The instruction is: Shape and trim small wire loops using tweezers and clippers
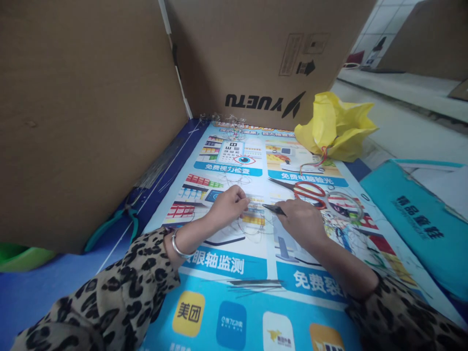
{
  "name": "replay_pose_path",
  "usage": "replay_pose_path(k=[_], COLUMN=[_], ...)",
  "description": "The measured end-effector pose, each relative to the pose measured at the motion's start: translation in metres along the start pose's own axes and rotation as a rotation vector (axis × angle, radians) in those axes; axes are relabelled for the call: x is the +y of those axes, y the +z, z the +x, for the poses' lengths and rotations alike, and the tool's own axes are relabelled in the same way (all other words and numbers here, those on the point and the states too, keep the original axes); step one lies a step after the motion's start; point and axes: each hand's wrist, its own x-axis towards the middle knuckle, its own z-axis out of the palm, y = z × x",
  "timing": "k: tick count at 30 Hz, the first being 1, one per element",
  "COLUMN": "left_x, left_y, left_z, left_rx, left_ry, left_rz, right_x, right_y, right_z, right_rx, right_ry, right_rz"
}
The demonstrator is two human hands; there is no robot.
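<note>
Over the middle of the printed poster sheet (230, 265), my left hand (231, 201) is closed in a pinch on a thin wire, too fine to follow fully. My right hand (302, 222) is wrapped round a black pointed tool (273, 209); its handle is hidden in the palm, and its tip points left toward my left fingers. Fine looped wires (243, 226) lie on the sheet below my left hand. Just beyond my right hand rest scissors (310, 189) with red handles and a clear ring-shaped roll (360, 207). Tangled coloured wires (345, 239) lie right of that hand.
Tall cardboard panels (234, 58) wall the left and back. A yellow crumpled bag (334, 129) and a turquoise box (420, 229) stand at right. Teal-handled pliers (117, 222) and a green bowl (25, 256) lie left. Several thin dark sticks (256, 282) lie in front.
</note>
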Motion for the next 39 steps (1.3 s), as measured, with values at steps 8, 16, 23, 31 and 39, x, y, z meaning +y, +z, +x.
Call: replay_pose_path(k=[8,16,23,31,39], left_x=[0.001,0.002,0.002,0.001,0.0], left_y=[0.001,0.002,0.0,0.0,-0.001], left_z=[-0.001,-0.002,-0.001,0.0,-0.002], left_rx=[-0.011,-0.004,-0.053,-0.161,-0.299], left_ry=[-0.006,-0.013,-0.027,-0.077,-0.113], left_rz=[-0.012,0.002,-0.137,-0.184,-0.211], right_x=[0.004,-0.001,0.0,0.002,0.002], right_y=[-0.002,-0.01,0.0,0.003,0.007], right_z=[-0.001,-0.001,-0.001,0.0,0.0], right_rx=[0.105,0.114,0.012,0.01,0.041], right_ry=[-0.096,-0.154,0.005,0.048,0.026], right_rz=[-0.104,-0.157,0.034,0.059,0.102])
